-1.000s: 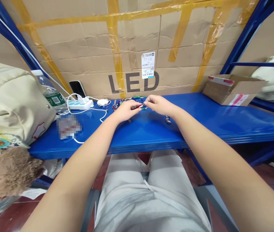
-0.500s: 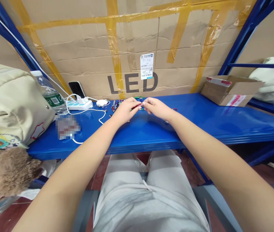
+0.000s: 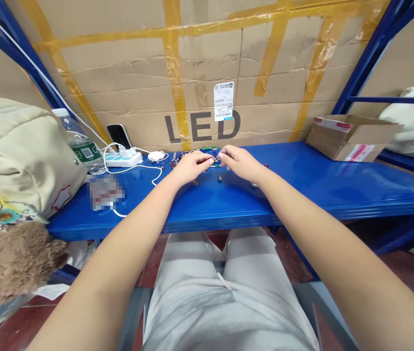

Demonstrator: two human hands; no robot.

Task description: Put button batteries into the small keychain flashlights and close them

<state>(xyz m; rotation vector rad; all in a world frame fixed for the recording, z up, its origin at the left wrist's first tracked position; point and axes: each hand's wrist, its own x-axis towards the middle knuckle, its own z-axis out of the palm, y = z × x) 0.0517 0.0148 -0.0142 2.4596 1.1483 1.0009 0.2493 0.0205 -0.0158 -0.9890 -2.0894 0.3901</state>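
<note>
My left hand point(image 3: 195, 165) and my right hand point(image 3: 239, 162) are close together over the back part of the blue table, fingertips nearly meeting. The left thumb and fingers pinch a small thin piece that looks dark red; its kind is too small to tell. My right fingers are curled and pressed together at its end, and what they hold is hidden. Behind the hands lies a cluster of shiny coloured pieces point(image 3: 209, 149), green, blue and red, partly covered by them. A small metallic piece point(image 3: 220, 179) rests on the table below the fingertips.
On the left are a cream bag point(image 3: 20, 151), a water bottle point(image 3: 83, 146), a white power strip point(image 3: 122, 158) with cables and a blurred device point(image 3: 105, 192). An open cardboard box point(image 3: 353, 138) stands right on the blue table point(image 3: 324, 180). A large carton point(image 3: 134, 87) forms the back.
My right hand has drawn slightly away from the left fingertips and its fingers have shifted. The small metallic piece below the hands now shows on the table. The view has moved slightly.
</note>
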